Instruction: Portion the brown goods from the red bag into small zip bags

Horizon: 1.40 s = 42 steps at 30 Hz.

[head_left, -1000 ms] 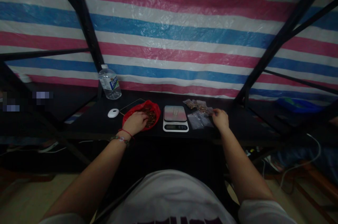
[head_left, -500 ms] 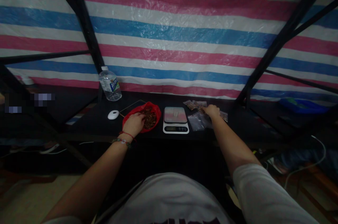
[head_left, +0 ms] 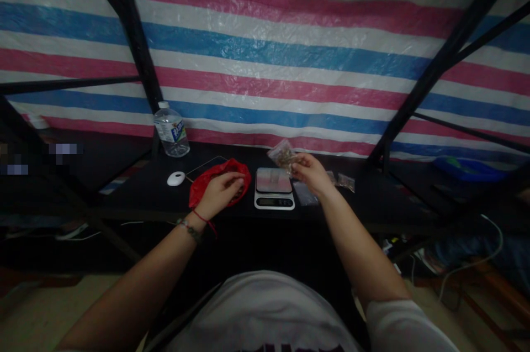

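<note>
My right hand point(head_left: 309, 174) pinches a small clear zip bag point(head_left: 283, 155) with brown bits inside, raised just beyond the right back corner of a white digital scale point(head_left: 274, 201). A small clear item rests on the scale's plate. My left hand point(head_left: 221, 190) is over a red plastic bag point(head_left: 200, 188), its thumb and fingers drawn together; what they hold, if anything, is hidden. That hand covers most of the brown pieces in the red bag. Flat clear zip bags point(head_left: 305, 194) lie right of the scale, and another filled zip bag point(head_left: 346, 182) lies beyond my right wrist.
A clear plastic bottle point(head_left: 171, 131) stands at the back left, and a white computer mouse point(head_left: 176, 178) lies in front of it. Black metal posts point(head_left: 138, 48) frame the black table. A striped plastic sheet point(head_left: 269, 59) hangs behind. Farther right sits a blue tray point(head_left: 470, 169).
My right hand has lifted a filled zip bag from the pile and brought it left toward the scale. My left hand has risen slightly from the brown pieces and shifted right.
</note>
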Tool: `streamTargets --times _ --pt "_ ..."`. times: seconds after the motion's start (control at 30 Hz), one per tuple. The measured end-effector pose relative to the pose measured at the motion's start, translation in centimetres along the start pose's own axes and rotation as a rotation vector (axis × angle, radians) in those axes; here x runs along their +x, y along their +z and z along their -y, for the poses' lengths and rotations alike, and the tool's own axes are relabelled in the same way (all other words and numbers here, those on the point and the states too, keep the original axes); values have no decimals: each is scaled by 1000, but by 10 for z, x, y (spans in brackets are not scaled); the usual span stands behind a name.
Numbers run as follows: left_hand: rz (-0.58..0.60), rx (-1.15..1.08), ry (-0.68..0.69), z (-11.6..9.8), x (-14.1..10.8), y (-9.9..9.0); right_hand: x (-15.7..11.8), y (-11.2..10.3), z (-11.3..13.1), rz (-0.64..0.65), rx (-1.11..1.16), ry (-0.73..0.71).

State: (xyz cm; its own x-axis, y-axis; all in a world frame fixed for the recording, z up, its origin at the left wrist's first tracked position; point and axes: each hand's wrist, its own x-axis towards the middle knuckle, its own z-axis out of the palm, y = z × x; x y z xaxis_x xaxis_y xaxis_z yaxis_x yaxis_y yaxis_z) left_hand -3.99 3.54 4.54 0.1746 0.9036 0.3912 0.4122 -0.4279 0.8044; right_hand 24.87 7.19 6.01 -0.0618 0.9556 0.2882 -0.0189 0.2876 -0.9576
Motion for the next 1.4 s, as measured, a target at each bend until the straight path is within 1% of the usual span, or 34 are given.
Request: streamTargets --times 0.03,0.07,0.1,0.17,0.23,0.3,0.4,0.43,0.5,0.53,0.57,0.6,0.7,0.77,0.87,0.97,1.03,1.1,1.17,1.3,1.4 --pt "53 -129 -38 -6 -2 1 -12 15 5 96 32 24" --pt "111 -221 -65 -12 -4 2 -22 28 9 161 49 43" --pt "164 -276 -82 -16 -6 3 -30 39 13 215 48 60" --pt "247 -310 -94 -20 -9 3 -40 53 18 284 20 75" --pt "308 -330 -102 -21 -11 2 -43 59 22 305 8 89" --pt "386 -398 -130 -19 -13 -1 -41 60 24 298 18 122" --pt "495 -500 -186 -19 -13 -4 -39 56 21 238 -34 179" --pt "509 -482 -194 -20 -13 -4 -39 55 19 192 -78 179" --pt "494 -357 -189 -21 -11 -5 -44 54 16 117 -170 152" --pt "488 -285 -181 -23 -11 -5 -48 55 15 116 -202 137" --pt "490 -233 -175 -24 -10 -4 -53 56 16 150 -219 132" --pt "498 -211 -175 -25 -10 -3 -59 58 17 210 -220 141" --pt "543 -234 -202 -29 -13 3 -76 68 21 407 -182 201" --pt "550 -242 -228 -31 -16 9 -85 75 21 458 -183 205" --pt "575 -263 -252 -31 -20 16 -89 81 15 437 -227 155" --pt "624 -287 -263 -31 -22 19 -87 80 8 410 -268 132" --pt "667 -306 -268 -31 -23 20 -85 79 6 422 -252 144" --pt "684 -306 -271 -31 -23 22 -84 78 6 453 -225 177" --pt "677 -291 -278 -31 -24 25 -83 77 6 480 -232 222" --pt "651 -277 -282 -28 -25 30 -81 76 2 471 -267 315" --pt "636 -253 -243 -28 -25 31 -80 74 0 489 -216 395"
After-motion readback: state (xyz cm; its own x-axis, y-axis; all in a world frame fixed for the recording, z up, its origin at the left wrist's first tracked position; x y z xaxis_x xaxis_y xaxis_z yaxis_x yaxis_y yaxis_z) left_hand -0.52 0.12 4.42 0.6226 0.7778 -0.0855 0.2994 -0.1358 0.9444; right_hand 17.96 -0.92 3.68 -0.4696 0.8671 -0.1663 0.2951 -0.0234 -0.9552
